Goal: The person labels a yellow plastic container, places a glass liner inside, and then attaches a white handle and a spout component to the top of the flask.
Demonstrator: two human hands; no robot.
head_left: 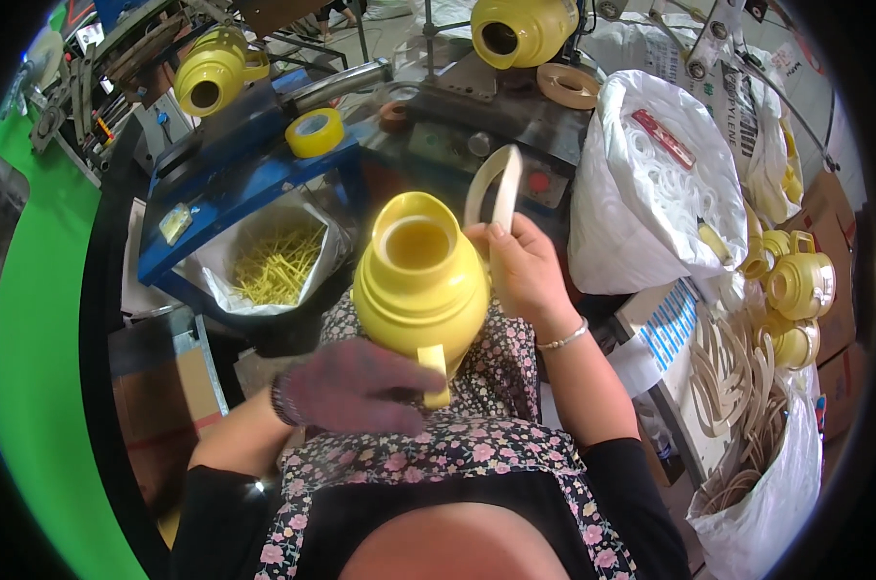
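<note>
One yellow flask point(423, 300) stands mouth up over your flowered apron point(496, 382), its handle point(435, 372) toward you. Your gloved left hand point(356, 387) is at that handle, blurred, so you cannot tell whether its grip closes on it. Your bare right hand point(523, 266), just right of the flask, has its grip pinching a cream strap point(506, 188) bent into a loop.

Left of the flask and beyond it runs a blue counter point(264, 181), carrying a roll of yellow tape point(314, 133); beneath, a white bag point(214, 288) of yellow strips point(281, 256) gapes open. Straight beyond the flask is a dark machine point(457, 145) with a red button point(538, 183) and a tan coil point(568, 85). Two other flasks lie farther off, one ahead to the left point(215, 72), one ahead to the right point(525, 34).

To the right of the flask bulges a white sack point(617, 208) of pale rings, a red tool point(663, 138) on top. Past it sit several yellow flask bodies point(798, 280) and a heap of straps point(732, 372). Green floor point(42, 338) spreads far to the flask's left.
</note>
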